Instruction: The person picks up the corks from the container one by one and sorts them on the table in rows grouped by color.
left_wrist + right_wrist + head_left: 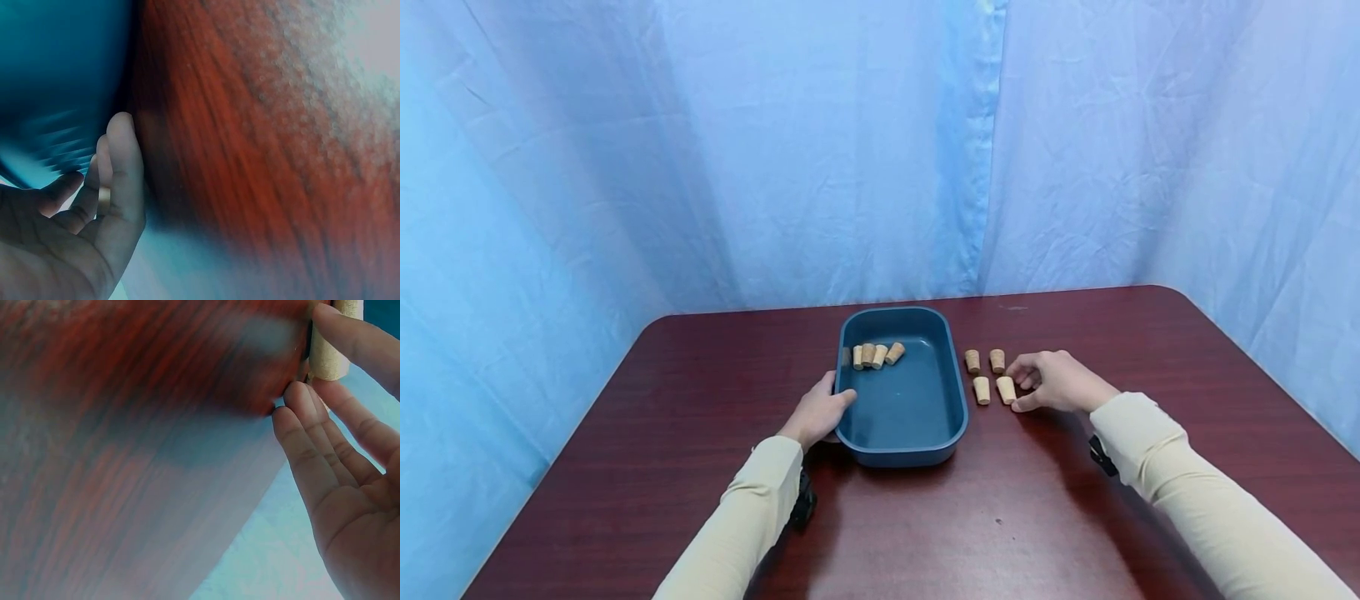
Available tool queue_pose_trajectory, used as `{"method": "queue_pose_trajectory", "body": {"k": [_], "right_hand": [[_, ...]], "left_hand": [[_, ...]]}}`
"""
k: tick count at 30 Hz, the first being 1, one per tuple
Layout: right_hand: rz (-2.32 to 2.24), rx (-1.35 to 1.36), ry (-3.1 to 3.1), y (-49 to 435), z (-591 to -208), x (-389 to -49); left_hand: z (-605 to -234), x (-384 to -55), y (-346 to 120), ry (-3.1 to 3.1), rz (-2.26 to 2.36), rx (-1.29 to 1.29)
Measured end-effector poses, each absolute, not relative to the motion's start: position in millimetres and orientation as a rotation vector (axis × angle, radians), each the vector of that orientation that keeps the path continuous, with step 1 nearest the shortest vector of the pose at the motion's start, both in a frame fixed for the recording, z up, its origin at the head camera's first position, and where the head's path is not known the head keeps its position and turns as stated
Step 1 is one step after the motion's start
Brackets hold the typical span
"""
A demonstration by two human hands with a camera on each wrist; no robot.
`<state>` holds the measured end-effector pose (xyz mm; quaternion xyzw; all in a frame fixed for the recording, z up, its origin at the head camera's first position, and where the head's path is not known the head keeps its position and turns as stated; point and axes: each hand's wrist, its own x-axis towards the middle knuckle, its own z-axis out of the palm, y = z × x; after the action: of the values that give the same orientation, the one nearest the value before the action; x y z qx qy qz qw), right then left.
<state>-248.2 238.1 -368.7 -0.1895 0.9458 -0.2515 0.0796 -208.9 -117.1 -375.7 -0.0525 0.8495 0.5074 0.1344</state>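
A deep blue rectangular tray (901, 429) with rounded corners stands on the table. My left hand (817, 410) grips its left side, thumb over the rim, fingers beneath; in the left wrist view those fingers (125, 165) reach along the ribbed underside. Several cork stoppers (868, 355) lie in a row near the tray's far left. To the right of the tray, two darker corks (997, 360) lie behind two paler ones. My right hand (1060, 382) pinches the right-hand pale cork (1006, 390) between thumb and index finger; the right wrist view shows them at its two ends.
The other pale cork (982, 390) lies just left of the pinched one, and a second dark cork (972, 361) lies behind it. A dark red wood-grain table (700, 417) carries everything. Light blue curtains (820, 150) hang behind its far edge and along the sides.
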Motion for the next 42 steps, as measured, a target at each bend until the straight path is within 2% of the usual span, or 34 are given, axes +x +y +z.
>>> {"method": "queue_pose_trajectory", "body": {"k": [23,42], "right_hand": [[-0.754,-0.577,2.877,236.1,-373.9,-248.1],[-0.788,-0.651,2.903,238.7,-355.1,-243.7]], "left_hand": [[-376.3,-209.8,-118.9,2.465,1.460,-0.162],[-375.6,-209.8,-118.4,2.455,1.478,-0.139]]}}
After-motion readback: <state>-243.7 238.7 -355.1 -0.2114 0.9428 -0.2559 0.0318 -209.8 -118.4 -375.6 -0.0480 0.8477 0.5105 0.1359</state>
